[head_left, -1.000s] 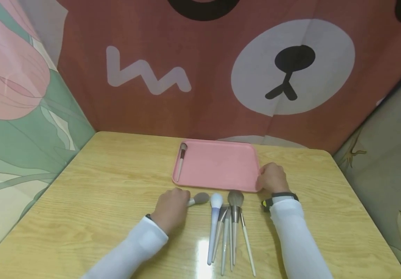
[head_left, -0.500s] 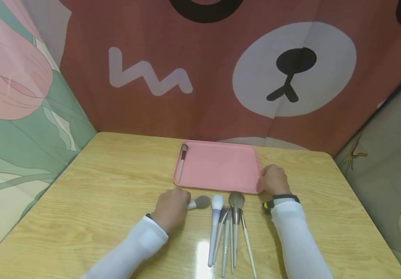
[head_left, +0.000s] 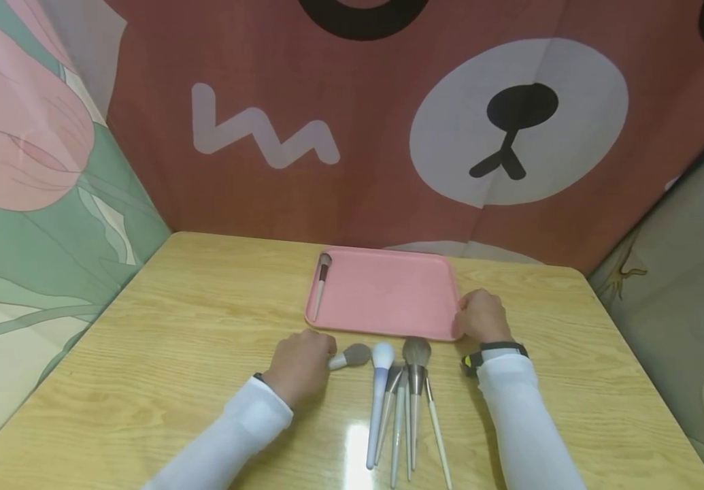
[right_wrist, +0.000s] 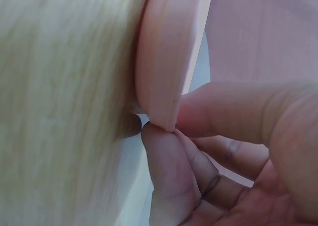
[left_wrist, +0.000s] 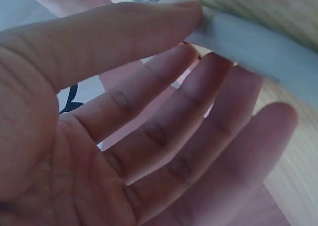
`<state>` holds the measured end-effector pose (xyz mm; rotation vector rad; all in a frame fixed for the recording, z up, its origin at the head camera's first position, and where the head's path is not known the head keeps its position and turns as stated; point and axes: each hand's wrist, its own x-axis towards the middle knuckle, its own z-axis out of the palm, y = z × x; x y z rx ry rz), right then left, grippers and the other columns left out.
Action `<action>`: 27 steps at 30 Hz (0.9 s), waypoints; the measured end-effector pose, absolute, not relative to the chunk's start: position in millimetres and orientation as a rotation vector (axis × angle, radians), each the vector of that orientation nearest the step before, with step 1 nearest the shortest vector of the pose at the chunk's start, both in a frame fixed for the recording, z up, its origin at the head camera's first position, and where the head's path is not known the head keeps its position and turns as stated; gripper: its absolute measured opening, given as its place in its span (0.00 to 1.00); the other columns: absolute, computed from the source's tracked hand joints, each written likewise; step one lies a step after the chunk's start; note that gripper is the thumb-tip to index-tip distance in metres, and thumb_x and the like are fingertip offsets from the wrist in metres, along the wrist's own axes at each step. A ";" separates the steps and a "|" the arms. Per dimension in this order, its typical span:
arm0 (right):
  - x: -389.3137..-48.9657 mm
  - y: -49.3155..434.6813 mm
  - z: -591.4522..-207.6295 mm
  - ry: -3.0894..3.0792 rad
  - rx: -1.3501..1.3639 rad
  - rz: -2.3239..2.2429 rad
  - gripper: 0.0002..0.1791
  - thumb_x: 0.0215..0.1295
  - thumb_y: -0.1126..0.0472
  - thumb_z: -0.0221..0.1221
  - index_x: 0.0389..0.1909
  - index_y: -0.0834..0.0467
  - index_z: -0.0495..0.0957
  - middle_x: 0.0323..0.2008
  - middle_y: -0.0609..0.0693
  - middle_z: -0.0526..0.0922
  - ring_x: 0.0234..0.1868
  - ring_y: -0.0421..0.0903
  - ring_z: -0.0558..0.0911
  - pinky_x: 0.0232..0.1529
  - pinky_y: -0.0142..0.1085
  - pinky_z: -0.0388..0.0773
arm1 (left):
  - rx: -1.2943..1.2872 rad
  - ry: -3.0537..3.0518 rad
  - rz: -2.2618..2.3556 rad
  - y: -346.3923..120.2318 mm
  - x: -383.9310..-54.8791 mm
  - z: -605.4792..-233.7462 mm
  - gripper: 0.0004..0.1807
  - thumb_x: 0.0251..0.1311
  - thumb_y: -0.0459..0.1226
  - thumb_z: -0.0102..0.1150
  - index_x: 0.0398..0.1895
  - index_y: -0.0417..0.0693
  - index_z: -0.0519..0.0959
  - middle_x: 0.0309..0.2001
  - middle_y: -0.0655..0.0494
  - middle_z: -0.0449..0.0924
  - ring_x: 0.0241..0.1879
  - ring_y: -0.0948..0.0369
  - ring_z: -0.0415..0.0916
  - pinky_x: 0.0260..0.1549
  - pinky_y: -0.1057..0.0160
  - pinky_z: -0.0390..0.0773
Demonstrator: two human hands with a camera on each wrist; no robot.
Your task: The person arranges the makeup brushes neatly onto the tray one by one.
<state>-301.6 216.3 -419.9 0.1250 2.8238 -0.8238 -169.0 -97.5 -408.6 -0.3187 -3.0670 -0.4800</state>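
My left hand (head_left: 299,367) pinches the pale handle of a makeup brush (head_left: 358,354), whose grey bristles point right. In the left wrist view the thumb lies along the brush handle (left_wrist: 253,49), with the fingertips against its other side. My right hand (head_left: 483,316) grips the near right corner of a pink tray (head_left: 388,292). Seen from the right wrist, thumb and fingers pinch the tray's rim (right_wrist: 166,62). Along the tray's left side lies one makeup brush (head_left: 322,286) with dark bristles.
Between the hands, several makeup brushes lie bunched on the wooden table (head_left: 205,299), among them a white-tipped brush (head_left: 381,395) and a large fluffy brush (head_left: 416,361). A brown cloth (head_left: 364,184) with a bear print hangs behind the table.
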 end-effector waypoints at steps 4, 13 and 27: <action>-301.1 216.6 -418.9 2.824 0.120 -0.828 0.12 0.46 0.71 0.69 0.35 0.64 0.85 0.32 0.57 0.82 0.34 0.52 0.77 0.29 0.36 0.72 | -0.326 -3.087 -0.504 -96.7 -169.6 -408.0 0.13 0.51 0.22 0.64 0.21 0.50 0.81 0.22 0.54 0.79 0.23 0.58 0.73 0.19 0.58 0.73; -301.4 216.7 -420.7 2.857 0.090 -0.817 0.06 0.49 0.71 0.66 0.31 0.62 0.84 0.29 0.55 0.81 0.32 0.51 0.76 0.27 0.35 0.71 | -0.317 -3.092 -0.507 -96.1 -170.1 -409.7 0.11 0.53 0.23 0.66 0.24 0.50 0.84 0.24 0.53 0.82 0.24 0.57 0.75 0.21 0.57 0.75; -302.2 218.0 -424.1 2.859 0.069 -0.841 0.06 0.43 0.71 0.68 0.25 0.60 0.83 0.26 0.53 0.79 0.31 0.50 0.75 0.25 0.35 0.70 | -0.308 -3.090 -0.535 -95.9 -168.9 -409.4 0.09 0.57 0.24 0.67 0.28 0.47 0.86 0.24 0.53 0.83 0.22 0.59 0.73 0.21 0.60 0.75</action>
